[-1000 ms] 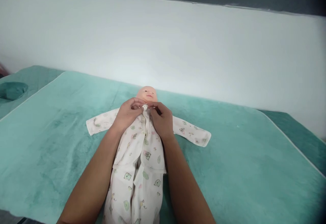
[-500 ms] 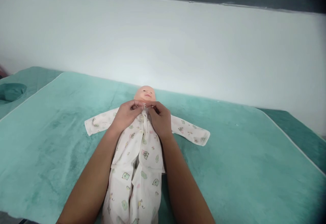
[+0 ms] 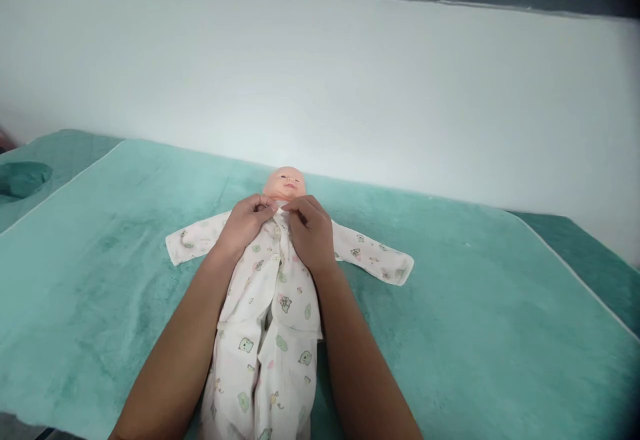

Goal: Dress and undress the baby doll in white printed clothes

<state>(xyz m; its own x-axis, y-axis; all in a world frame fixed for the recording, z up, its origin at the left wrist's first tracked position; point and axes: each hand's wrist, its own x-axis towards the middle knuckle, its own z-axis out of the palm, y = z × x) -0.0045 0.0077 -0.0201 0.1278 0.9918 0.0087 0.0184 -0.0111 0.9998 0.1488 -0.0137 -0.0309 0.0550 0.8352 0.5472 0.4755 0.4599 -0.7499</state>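
Note:
A baby doll (image 3: pixel 286 180) lies on its back, head away from me, with its sleeves spread to both sides. It wears a white patterned baby shirt (image 3: pixel 285 303) and matching trousers (image 3: pixel 283 380). At the shirt's collar, my left hand (image 3: pixel 246 225) is closed, thumb and fingers pinching the left edge of the front opening just below the doll's chin. Opposite it, my right hand (image 3: pixel 314 232) pinches the right edge of the collar. The fingertips partly cover the neckline. Further down the front, a button shows at mid-chest, and the lower hem parts slightly.
A green plush sheet (image 3: pixel 450 307) with a pale edging lies under the doll. Darker green padding (image 3: pixel 575 240) shows on the right, and a round face hole (image 3: pixel 23 180) on the left. Behind stands a white wall (image 3: pixel 350 87) with a dark band on top.
My fingertips have drawn slightly apart at the collar, leaving more of the neckline showing between them. The doll and its clothes lie almost as before.

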